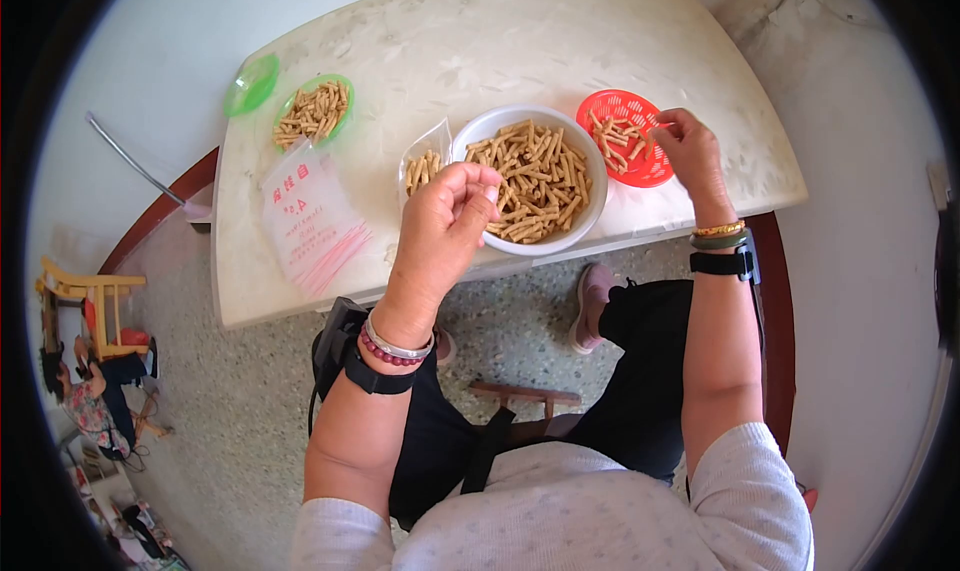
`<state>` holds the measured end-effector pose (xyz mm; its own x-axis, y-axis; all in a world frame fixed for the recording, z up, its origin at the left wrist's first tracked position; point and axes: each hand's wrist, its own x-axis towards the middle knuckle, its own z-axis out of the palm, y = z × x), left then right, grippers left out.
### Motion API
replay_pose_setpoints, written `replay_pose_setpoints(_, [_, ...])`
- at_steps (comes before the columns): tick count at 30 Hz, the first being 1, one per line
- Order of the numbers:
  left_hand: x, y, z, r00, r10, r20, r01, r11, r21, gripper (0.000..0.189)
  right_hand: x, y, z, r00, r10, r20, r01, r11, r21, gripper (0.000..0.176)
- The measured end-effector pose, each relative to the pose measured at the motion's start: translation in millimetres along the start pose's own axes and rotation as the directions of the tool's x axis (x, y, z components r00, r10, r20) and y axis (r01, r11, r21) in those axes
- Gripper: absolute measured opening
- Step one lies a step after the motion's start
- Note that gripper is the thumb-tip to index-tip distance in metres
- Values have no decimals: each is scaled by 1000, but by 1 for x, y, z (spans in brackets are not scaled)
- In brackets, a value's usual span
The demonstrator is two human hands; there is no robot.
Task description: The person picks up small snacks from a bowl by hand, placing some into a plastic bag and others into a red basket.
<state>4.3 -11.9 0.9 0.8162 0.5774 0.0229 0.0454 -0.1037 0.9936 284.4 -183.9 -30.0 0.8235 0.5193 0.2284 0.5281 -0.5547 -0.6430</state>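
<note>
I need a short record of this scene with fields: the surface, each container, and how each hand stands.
surface: white table, person seated at it
centre: white bowl full of brown snack sticks
right: red basket with a few sticks
far left: green basket with sticks, green lid beside it
near left: stack of printed plastic bags
beside bowl: small clear bag holding sticks
left hand: fingers curled shut over the bowl's left edge; contents hidden
right hand: fingertips pinched at the red basket's rim

Plastic mesh basket (628,101), glossy bowl (597,199)
</note>
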Motion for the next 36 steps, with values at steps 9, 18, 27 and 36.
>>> replay_pose_setpoints(9, [-7, -11, 16, 948, 45, 316, -187, 881, 435, 13, -24, -63, 56, 823, -554, 128, 563, 824, -56, 25])
replay_pose_setpoints(18, [-15, -25, 19, 866, -24, 500, -342, 701, 626, 20, -35, -94, 102, 904, -357, 237, 425, 813, -398, 29])
replay_pose_setpoints(27, [-12, -21, 16, 881, -19, 473, -340, 669, 661, 18, -36, -89, 97, 839, -475, 265, 539, 787, -299, 20])
replay_pose_setpoints(36, [-1, -17, 13, 976, 178, 129, -218, 843, 491, 22, -44, -96, 64, 788, -572, 226, 583, 812, 22, 21])
